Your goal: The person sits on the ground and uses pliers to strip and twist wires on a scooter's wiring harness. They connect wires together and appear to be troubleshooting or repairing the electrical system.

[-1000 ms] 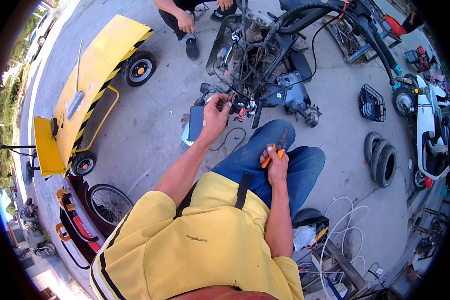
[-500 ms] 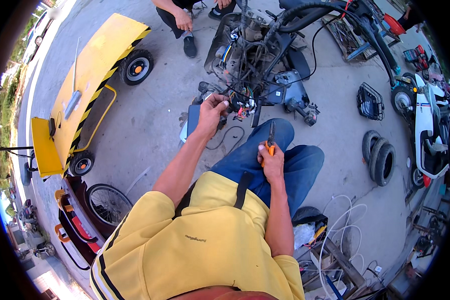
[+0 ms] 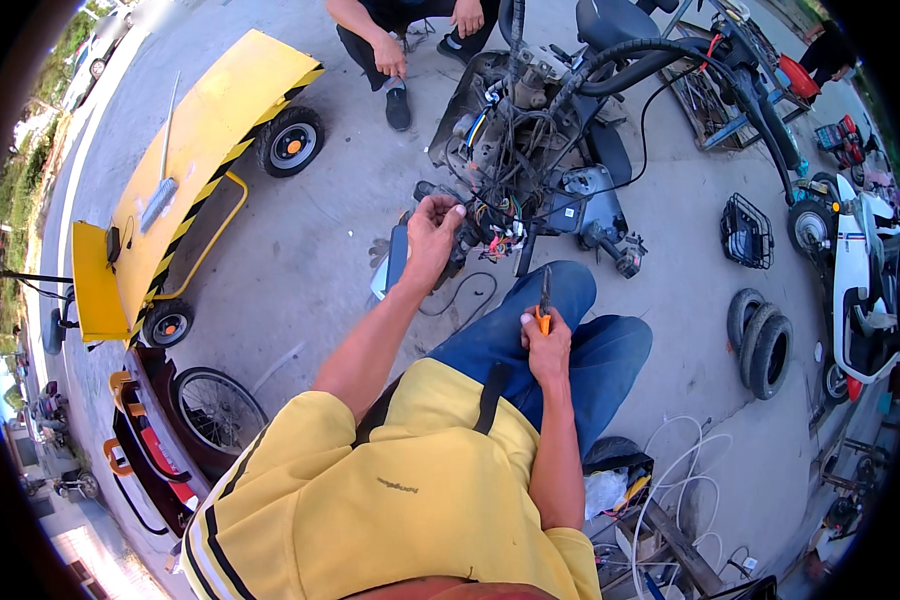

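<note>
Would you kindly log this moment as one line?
left hand: on wires | right hand: holds pliers | scooter: stripped

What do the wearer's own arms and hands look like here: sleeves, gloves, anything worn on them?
Both forearms are bare below short yellow sleeves. The left sleeve ends in a dark band with white striping along its edge. The left hand and right hand wear no gloves. No watch, ring or wristband can be made out at this size.

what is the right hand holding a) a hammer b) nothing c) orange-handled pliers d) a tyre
c: the right hand is closed round the orange handles of pliers, their dark tip pointing up toward the scooter wiring, while the left hand reaches into those wires.
</note>
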The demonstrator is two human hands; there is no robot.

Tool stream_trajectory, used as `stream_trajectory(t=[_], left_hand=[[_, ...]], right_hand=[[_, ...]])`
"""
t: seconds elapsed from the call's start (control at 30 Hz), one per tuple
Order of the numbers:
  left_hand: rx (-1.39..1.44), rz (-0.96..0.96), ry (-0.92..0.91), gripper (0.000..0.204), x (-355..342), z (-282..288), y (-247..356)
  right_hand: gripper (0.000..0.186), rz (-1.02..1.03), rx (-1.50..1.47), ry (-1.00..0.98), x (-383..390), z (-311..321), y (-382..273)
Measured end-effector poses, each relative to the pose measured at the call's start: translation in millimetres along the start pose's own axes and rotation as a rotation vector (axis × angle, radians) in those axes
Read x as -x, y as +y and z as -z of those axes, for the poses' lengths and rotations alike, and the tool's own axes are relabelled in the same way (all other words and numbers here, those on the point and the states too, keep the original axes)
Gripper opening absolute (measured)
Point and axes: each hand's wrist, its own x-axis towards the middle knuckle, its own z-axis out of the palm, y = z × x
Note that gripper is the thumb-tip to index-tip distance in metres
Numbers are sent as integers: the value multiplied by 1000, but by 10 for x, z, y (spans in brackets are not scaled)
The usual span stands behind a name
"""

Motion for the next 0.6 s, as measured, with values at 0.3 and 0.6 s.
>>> stream_trajectory(t=[0.3, 0.6], left_hand=[[-646, -622, -13, 24, -232, 109, 698], [-813, -434, 29, 25, -224, 161, 438]], right_hand=[[11, 47, 30, 15, 23, -25, -40], [14, 41, -306, 73, 273, 239, 97]])
